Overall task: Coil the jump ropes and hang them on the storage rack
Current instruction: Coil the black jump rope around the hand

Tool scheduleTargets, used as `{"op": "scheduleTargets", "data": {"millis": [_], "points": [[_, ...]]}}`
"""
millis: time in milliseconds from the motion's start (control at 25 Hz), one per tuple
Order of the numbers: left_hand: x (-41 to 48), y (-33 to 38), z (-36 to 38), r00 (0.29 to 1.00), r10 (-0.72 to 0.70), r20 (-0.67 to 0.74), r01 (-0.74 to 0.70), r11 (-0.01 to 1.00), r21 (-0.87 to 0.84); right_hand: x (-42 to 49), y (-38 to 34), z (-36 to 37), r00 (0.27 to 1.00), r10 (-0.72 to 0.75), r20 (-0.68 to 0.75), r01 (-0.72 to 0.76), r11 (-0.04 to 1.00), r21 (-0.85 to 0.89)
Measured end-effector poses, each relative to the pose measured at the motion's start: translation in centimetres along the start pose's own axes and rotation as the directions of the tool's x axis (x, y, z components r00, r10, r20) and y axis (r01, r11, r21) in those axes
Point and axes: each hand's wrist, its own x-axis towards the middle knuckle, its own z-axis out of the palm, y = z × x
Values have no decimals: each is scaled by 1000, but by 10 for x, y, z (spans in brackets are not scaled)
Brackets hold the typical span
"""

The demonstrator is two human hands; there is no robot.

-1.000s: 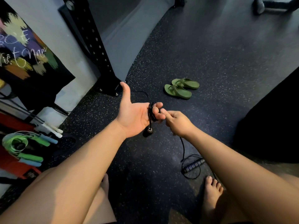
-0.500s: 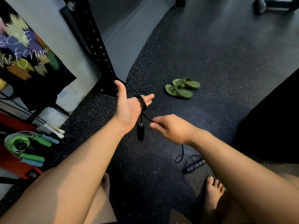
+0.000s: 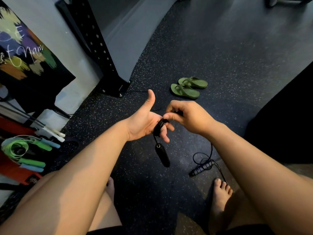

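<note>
A thin black jump rope (image 3: pixel 160 127) is wound in several turns around the fingers of my left hand (image 3: pixel 145 122), palm up, thumb raised. One black handle (image 3: pixel 162 156) dangles below that hand. My right hand (image 3: pixel 186 116) pinches the rope just above the left fingers. The loose rope trails down under my right forearm to the other black handle (image 3: pixel 201 168), which lies on the floor near my right foot. At the far left, coiled green and blue jump ropes (image 3: pixel 18 148) hang on the storage rack (image 3: pixel 11 128).
A pair of green flip-flops (image 3: pixel 188 88) lies on the speckled black rubber floor (image 3: pixel 220 56) ahead. A black perforated rig post (image 3: pixel 94 43) is bolted down at upper left. A dark block (image 3: pixel 288 116) stands at the right. My bare feet are below.
My right hand has moved up and over the left fingers with the rope, laying on another turn. The dangling handle hangs lower and swings. The slack on the floor has shortened.
</note>
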Motion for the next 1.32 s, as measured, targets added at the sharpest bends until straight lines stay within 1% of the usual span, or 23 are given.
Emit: {"op": "scheduleTargets", "data": {"millis": [160,240,440,480,560,640,760,840,880,960,1040,1120,1200,1280,1320], "points": [[-3,6,0,999,47,1,-46,991,-128,-2,11,8,998,69,-6,-69,997,-20],[-5,7,-2,996,84,-14,-85,979,-185,-3,11,12,995,97,-11,-97,995,-2],[-6,9,-4,985,145,-91,-166,939,-300,-3,5,28,973,232,11,-230,954,194],[-7,9,-5,977,174,-120,-206,913,-353,-3,4,31,967,251,31,-251,938,239],[-10,11,-8,950,239,-200,-308,814,-493,-3,4,35,959,272,83,-285,916,283],[-12,12,-12,904,284,-319,-423,699,-577,-3,4,38,947,287,143,-314,921,231],[-11,12,-17,809,326,-490,-581,572,-579,-6,1,44,915,288,281,-336,931,139],[-8,13,-20,763,328,-557,-637,533,-557,-9,-5,43,880,281,384,-341,935,95],[-7,13,-20,749,315,-583,-645,551,-530,-9,-9,42,873,266,409,-321,945,71],[-3,10,-22,739,266,-619,-604,670,-432,-9,-15,37,899,211,384,-234,972,14],[1,7,-21,752,220,-621,-490,817,-304,-7,-21,31,933,141,332,-152,988,8],[5,2,-18,798,164,-580,-330,924,-192,-5,-25,24,955,80,284,-101,993,58],[8,-4,-18,870,104,-482,-178,978,-110,-3,-27,17,979,47,197,-59,997,56],[6,-7,-15,948,69,-310,-89,995,-52,-1,-26,8,996,37,77,-44,996,80],[4,-7,-13,970,58,-236,-67,997,-30,1,-24,4,999,45,23,-47,993,112]]}}
